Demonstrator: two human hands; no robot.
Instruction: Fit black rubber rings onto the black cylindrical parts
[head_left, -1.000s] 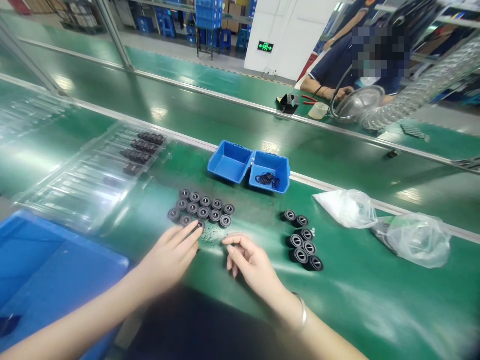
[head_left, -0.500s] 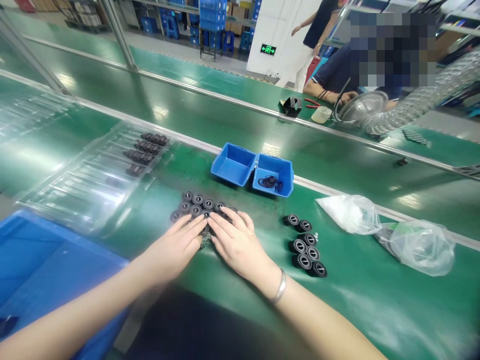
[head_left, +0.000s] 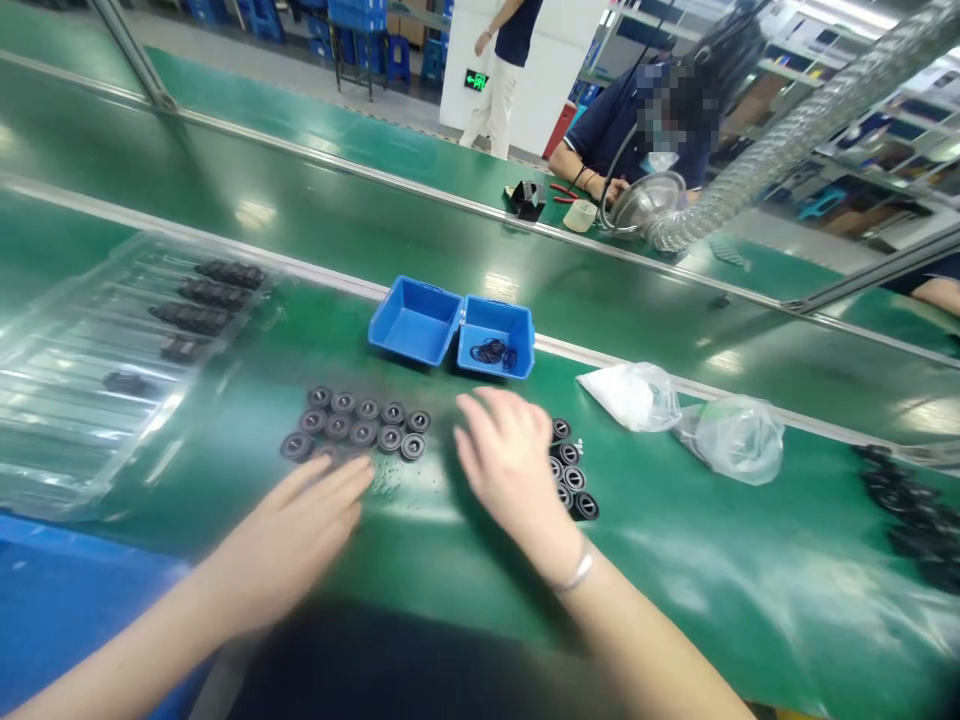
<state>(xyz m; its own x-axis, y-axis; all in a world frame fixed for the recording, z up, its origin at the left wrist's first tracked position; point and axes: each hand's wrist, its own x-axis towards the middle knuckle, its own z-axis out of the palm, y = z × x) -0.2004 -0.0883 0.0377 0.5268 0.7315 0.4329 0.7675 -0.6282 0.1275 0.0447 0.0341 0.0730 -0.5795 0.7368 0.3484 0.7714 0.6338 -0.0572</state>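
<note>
Short black cylindrical parts (head_left: 364, 432), each with a light slot in its round top, stand in close rows on the green bench. My left hand (head_left: 300, 535) lies at their near edge, fingers stretched out and covering part of the front row. My right hand (head_left: 510, 460) is raised between this group and a smaller cluster of the same black parts (head_left: 574, 478), partly hiding that cluster. Its fingers are bent slightly and apart, with nothing visible in them. Small specks (head_left: 386, 480) dot the bench by my left fingertips.
Two blue bins (head_left: 417, 325) stand behind the parts, the right one holding thin black rings (head_left: 491, 351). At left are a clear tray (head_left: 90, 400) with dark parts and a large blue crate (head_left: 82, 590). Plastic bags (head_left: 735, 440) lie right. A co-worker (head_left: 600, 140) sits opposite.
My right hand has left the rows of black parts and moved right, toward the smaller cluster. My left hand has drawn back toward the near edge. The camera view has turned right.
</note>
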